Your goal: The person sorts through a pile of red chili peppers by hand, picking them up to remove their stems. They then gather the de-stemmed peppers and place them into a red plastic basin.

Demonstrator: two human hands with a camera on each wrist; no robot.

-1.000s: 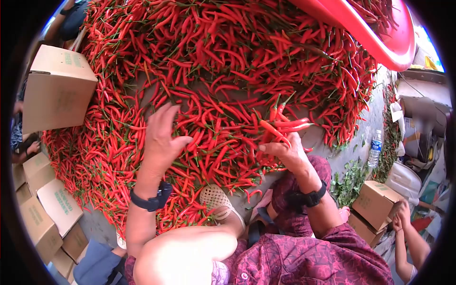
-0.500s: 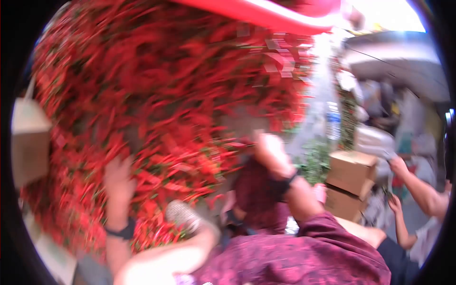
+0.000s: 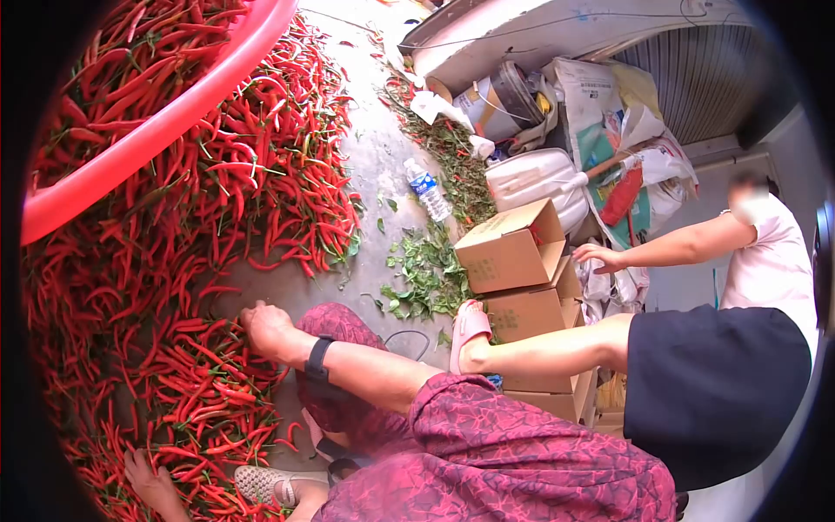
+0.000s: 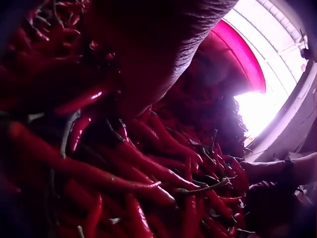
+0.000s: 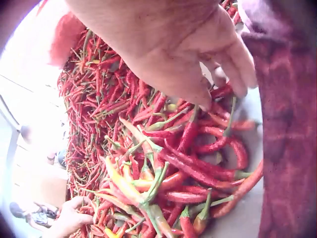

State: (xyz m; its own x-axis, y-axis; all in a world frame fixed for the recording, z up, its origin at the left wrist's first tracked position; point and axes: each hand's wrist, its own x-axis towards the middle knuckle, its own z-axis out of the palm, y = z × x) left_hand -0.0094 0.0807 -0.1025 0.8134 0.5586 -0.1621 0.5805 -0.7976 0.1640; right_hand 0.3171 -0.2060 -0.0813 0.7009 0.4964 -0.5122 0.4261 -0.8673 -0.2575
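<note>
Red chili peppers [image 3: 204,383] with green stems lie in a loose heap in front of me. My left hand [image 3: 152,483] rests on them at the lower left, fingers spread; the left wrist view shows that hand dark and close over the peppers [image 4: 148,163]. At the heap's near right edge is my right hand [image 3: 271,332], beside my patterned knee. In the right wrist view its fingers are loosely bent, with a gap between thumb and fingers, and the fingertips are right at some chili peppers [image 5: 198,168]. No pepper shows gripped there.
A red plastic basin [image 3: 165,122] overhangs the heap at the upper left. To the right are a water bottle [image 3: 428,190], green leaves [image 3: 422,274] and stacked cardboard boxes [image 3: 513,252]. A person [image 3: 722,365] in dark shorts reaches toward the boxes.
The head view has swung right, bringing the boxes and the other person into fuller view. The right hand held several chili peppers a second ago; now none shows in it.
</note>
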